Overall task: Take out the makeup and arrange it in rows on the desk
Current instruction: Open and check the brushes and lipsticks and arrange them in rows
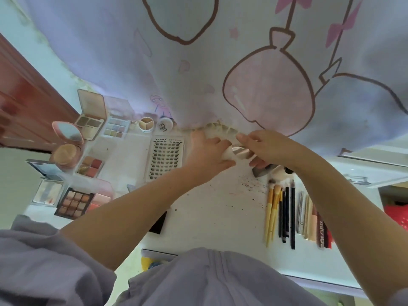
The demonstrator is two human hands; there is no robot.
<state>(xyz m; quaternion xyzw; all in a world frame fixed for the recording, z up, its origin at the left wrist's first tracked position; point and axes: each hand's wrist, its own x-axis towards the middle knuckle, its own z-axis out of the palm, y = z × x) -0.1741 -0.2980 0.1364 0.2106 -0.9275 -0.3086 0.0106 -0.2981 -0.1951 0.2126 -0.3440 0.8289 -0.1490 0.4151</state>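
— Lilac sleeve (44,261) and shirt front lowest in view, both forearms reaching out over the white desk (212,213). Holding what?

— Left hand (209,151) curled round the pale end of a small tube (237,152) with a shiny silver middle; right hand (262,146) pinching its other end from above. Held just over the far edge of the desk, touching the curtain's frilled hem (216,127).

— Open or capped?

— Cannot tell; too blurred at the join. Looks like a twist or a pull between the two hands, judged only from the grip.

— Advice for the step?

— Keep the tube low over the desk, steady the pale end, turn only the silver part, then lay it down parallel to its neighbours rather than across them.

— Which neighbours?

— Just below the right hand, a grey wedge-shaped item (261,171) and something pale and round, partly hidden. Nearer, a tidy row of yellow brushes (272,210), black pencils (289,210) and slim tubes (309,217), all lengthwise. Room between that row and the lash tray (165,160).

— And left of that?

— Open eyeshadow palettes (75,202), a blush palette (90,165), a pink compact mirror (67,131), a powder puff (65,154), small pots (146,124) by the curtain (198,62). Dark flecks scattered on the desk mid-way; worth avoiding when setting the tube down.
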